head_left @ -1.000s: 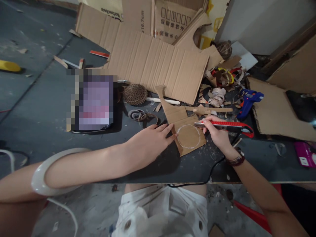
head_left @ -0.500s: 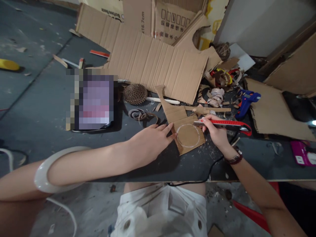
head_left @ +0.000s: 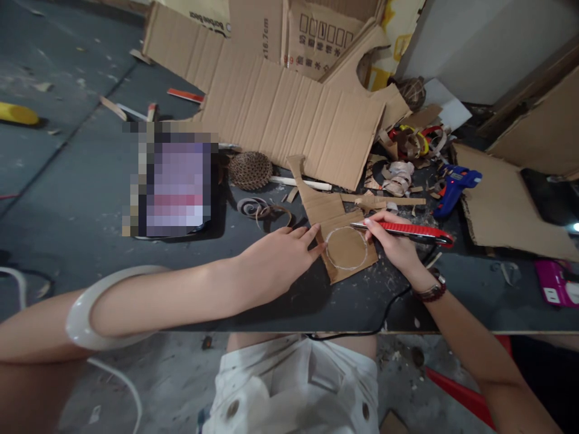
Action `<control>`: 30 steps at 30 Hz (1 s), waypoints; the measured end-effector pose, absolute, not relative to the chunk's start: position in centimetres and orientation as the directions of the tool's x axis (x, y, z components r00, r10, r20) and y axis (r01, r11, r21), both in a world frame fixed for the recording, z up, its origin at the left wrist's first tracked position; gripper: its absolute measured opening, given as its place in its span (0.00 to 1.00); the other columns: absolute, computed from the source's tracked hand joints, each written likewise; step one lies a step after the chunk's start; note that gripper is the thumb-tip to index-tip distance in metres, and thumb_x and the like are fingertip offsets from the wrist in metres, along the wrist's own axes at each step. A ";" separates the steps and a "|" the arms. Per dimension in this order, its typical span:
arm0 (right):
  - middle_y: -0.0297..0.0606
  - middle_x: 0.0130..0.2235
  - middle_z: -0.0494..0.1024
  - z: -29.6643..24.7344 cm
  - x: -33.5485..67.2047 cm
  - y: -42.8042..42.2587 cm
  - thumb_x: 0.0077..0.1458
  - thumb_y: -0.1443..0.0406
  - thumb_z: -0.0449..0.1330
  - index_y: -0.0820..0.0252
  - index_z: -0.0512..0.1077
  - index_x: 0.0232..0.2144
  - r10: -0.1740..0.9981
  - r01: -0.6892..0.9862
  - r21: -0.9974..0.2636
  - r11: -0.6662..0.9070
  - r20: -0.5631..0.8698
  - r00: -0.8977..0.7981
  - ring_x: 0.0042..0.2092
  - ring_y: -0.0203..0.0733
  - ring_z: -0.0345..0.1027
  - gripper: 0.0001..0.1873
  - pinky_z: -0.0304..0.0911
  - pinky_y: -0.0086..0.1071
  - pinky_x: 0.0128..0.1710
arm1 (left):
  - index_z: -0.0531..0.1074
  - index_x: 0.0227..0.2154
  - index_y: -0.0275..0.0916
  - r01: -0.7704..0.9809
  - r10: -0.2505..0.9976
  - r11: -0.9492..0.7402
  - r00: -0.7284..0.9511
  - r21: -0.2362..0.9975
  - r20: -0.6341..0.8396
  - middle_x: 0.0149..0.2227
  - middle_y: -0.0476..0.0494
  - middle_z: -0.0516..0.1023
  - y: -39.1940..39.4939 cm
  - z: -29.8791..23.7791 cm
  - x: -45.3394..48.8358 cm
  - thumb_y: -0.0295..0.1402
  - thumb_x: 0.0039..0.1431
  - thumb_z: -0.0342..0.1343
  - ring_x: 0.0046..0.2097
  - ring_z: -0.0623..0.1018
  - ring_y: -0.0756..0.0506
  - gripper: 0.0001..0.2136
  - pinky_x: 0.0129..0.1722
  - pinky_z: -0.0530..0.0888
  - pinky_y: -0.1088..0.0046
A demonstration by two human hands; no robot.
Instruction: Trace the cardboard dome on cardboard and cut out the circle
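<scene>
A small cardboard piece (head_left: 337, 232) with a white drawn circle (head_left: 346, 248) lies on the dark table (head_left: 81, 199). My left hand (head_left: 278, 256) lies flat, fingers stretched out, pressing the piece's left edge. My right hand (head_left: 393, 241) is closed on a red utility knife (head_left: 407, 231), whose tip touches the circle's upper right rim. A bracelet sits on my right wrist, a white bangle (head_left: 97, 307) on my left forearm.
A large corrugated cardboard sheet (head_left: 280, 105) lies behind. A blue glue gun (head_left: 455, 184), cardboard coils (head_left: 395, 175), a woven ball (head_left: 249, 170), a white stick (head_left: 301, 182), a pixelated screen (head_left: 174, 187) and a pink box (head_left: 554, 283) surround the work spot. A black cable (head_left: 384, 313) runs off the table's near edge.
The knife tip has slid slightly left along the top of the circle. My left hand stays pressed on the cardboard. The view has shifted a little.
</scene>
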State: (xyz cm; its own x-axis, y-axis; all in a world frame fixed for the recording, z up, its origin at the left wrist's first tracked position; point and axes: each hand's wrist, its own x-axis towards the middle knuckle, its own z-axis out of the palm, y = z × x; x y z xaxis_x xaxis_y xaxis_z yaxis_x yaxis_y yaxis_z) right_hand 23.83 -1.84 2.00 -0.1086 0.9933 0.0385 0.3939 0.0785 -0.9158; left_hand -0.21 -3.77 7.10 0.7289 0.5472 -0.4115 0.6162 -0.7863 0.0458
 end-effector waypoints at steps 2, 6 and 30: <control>0.29 0.22 0.74 2.0 23.8 -1.8 0.56 0.57 0.60 0.57 0.72 0.25 0.993 0.388 -0.919 0.073 0.031 -0.114 0.26 0.33 0.68 0.12 0.63 0.29 0.30 | 0.59 0.63 0.32 0.615 0.546 -0.787 0.729 0.046 -0.413 0.66 0.23 0.56 -3.8 7.1 -0.3 0.23 0.51 0.58 0.63 0.67 0.33 0.34 0.56 0.71 0.56; 0.29 0.22 0.74 2.0 23.8 -1.9 0.55 0.56 0.60 0.57 0.72 0.25 0.993 0.390 -0.919 0.060 0.016 -0.117 0.26 0.33 0.68 0.13 0.63 0.29 0.31 | 0.60 0.63 0.32 0.607 0.545 -0.794 0.733 0.031 -0.406 0.65 0.23 0.56 -3.8 7.1 -0.3 0.23 0.52 0.58 0.62 0.68 0.33 0.33 0.55 0.72 0.58; 0.29 0.20 0.72 1.9 23.5 -1.6 0.53 0.59 0.60 0.57 0.70 0.21 0.994 0.377 -0.926 0.026 -0.015 -0.104 0.24 0.34 0.64 0.12 0.58 0.30 0.28 | 0.59 0.63 0.33 0.620 0.560 -0.785 0.717 0.012 -0.416 0.66 0.22 0.56 -4.0 7.4 0.2 0.23 0.53 0.56 0.62 0.68 0.34 0.32 0.55 0.72 0.58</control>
State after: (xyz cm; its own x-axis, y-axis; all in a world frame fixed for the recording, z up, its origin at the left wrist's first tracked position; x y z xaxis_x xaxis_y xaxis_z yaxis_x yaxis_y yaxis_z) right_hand 23.47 -1.59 1.88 -0.1044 0.9944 -0.0148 0.3766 0.0257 -0.9260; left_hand 0.19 -3.98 7.39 0.7166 0.5596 -0.4164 0.6198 -0.7847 0.0121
